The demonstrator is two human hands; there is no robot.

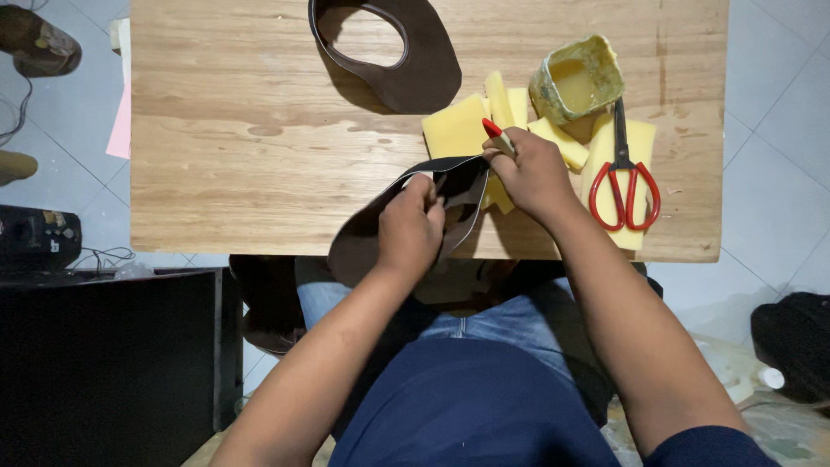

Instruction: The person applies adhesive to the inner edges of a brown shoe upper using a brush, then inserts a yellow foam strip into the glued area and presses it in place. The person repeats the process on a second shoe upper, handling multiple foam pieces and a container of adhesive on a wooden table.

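Note:
My left hand (412, 227) grips a dark brown leather piece (363, 238) at the near edge of the wooden table (259, 130). My right hand (532, 173) holds a small red-handled tool (496, 134) against the upper edge of the same piece. Yellow foam pieces (456, 128) lie just behind my right hand.
A second brown leather piece with an oval cut-out (424, 60) lies at the table's far side. A glue-smeared tub (577, 79) and red-handled scissors (624, 177) rest on the foam at the right. A dark cabinet (104, 363) stands to my left on the tiled floor.

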